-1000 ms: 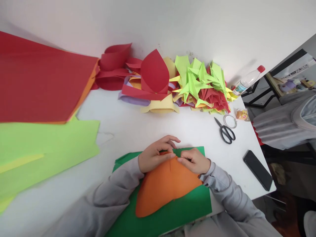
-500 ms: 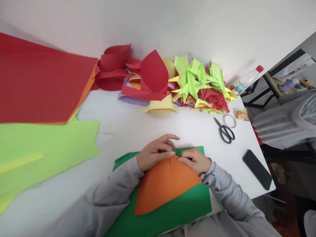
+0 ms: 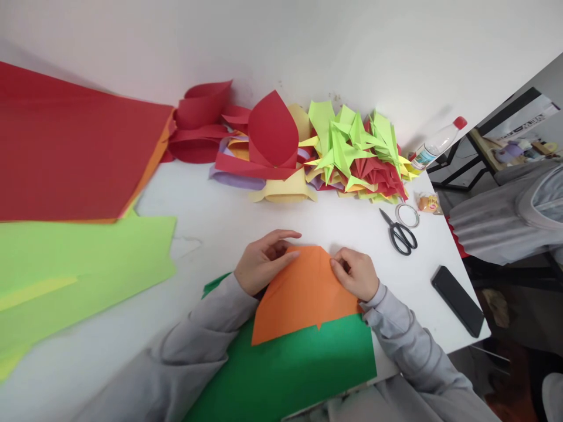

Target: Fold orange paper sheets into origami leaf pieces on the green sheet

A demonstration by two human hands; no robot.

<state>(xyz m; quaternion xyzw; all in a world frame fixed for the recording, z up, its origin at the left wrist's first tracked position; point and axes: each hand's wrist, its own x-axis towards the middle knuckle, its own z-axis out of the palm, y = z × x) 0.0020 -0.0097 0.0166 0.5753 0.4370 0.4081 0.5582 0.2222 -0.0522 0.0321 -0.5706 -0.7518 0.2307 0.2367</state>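
Note:
An orange paper (image 3: 303,296), folded into a pointed shape, lies flat on a dark green sheet (image 3: 294,369) on the white table (image 3: 220,217). My left hand (image 3: 261,264) pinches the orange paper's upper left edge, fingers curled on it. Against the paper's upper right edge my right hand (image 3: 356,272) is closed, pressing it down. Both arms wear grey sleeves.
Large red (image 3: 65,152) and light green sheets (image 3: 74,269) lie at the left. A heap of folded paper shapes (image 3: 308,149) sits along the wall. Scissors (image 3: 398,233), a tape ring (image 3: 407,214), a plastic bottle (image 3: 435,143) and a black phone (image 3: 457,301) are at the right near the table edge.
The orange paper was bulging and curved; now it lies flattened and has shifted away from me. Both hands have moved apart to its upper edges.

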